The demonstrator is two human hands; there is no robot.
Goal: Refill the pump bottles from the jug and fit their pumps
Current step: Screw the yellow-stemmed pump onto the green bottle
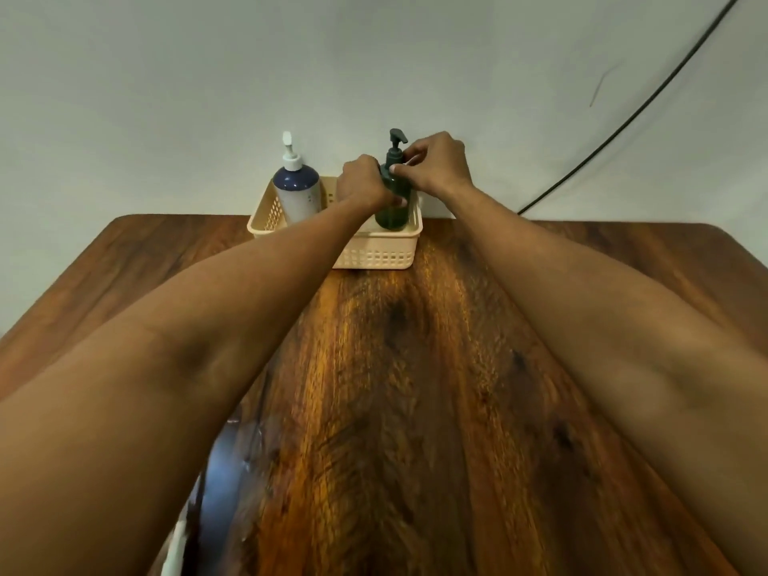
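A dark green pump bottle (392,209) stands upright in the right half of a cream plastic basket (374,253) at the far edge of the table. My left hand (360,182) is wrapped around the bottle's body. My right hand (436,166) pinches the collar of the dark green pump (397,149) seated on the bottle's neck. A white bottle with a navy top and white pump (296,185) stands upright in the basket's left half, untouched. No jug shows in the view.
The wooden table (395,388) stretches from the basket toward me, between my forearms. A pale wall rises right behind the basket. A black cable (631,114) runs diagonally down the wall at the right.
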